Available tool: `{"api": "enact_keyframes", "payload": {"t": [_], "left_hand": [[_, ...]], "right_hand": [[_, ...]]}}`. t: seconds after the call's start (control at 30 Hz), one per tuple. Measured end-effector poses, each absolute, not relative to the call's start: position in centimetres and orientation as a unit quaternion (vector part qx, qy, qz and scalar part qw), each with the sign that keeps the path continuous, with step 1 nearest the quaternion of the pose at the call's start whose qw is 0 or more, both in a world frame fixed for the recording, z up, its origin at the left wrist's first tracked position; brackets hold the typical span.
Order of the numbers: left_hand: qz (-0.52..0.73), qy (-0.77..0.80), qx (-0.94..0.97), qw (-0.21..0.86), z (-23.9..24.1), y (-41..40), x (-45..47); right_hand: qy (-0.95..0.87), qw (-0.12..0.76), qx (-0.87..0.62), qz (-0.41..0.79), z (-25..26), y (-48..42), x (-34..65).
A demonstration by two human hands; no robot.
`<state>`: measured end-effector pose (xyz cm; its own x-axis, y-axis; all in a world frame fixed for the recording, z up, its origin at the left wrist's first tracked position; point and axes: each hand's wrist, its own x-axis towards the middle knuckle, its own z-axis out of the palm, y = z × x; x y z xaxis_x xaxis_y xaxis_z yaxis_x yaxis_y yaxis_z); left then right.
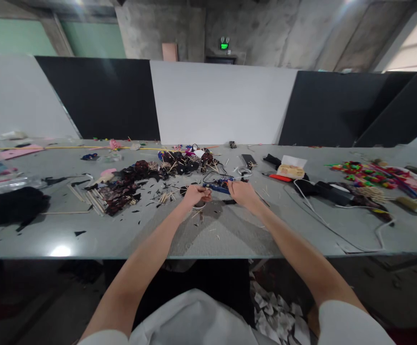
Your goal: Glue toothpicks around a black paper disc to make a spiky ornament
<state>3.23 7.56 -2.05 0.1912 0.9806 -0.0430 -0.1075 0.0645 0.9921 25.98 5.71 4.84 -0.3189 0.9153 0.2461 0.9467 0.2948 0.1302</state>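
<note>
My left hand (196,195) is closed in a pinch above the table, with its fingertips pressed together. What lies between them is too small to make out. A slim blue tool (218,188) lies between the two hands, reaching from near the left fingertips to the right ones. My right hand (241,191) is closed at the tool's right end and appears to grip it; the fingers hide that part. Just under and beside the left hand are small round pieces and short wooden sticks (166,197).
A pile of dark fabric scraps (120,187) and a bundle of wooden sticks (92,200) lie to the left. A phone (249,160), a tissue pack (290,171), a white cable (319,219) and bright coloured pieces (361,173) are on the right. White and black panels (223,103) stand behind.
</note>
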Motion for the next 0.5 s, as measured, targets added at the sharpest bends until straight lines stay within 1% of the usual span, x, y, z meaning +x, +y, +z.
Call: {"api": "enact_keyframes", "payload": {"t": [0.5], "left_hand": [[0.454, 0.435, 0.509, 0.588, -1.51, 7.22, 2.91]], "right_hand": [[-0.791, 0.052, -0.598, -0.117, 4.55, 5.75, 25.74]]}}
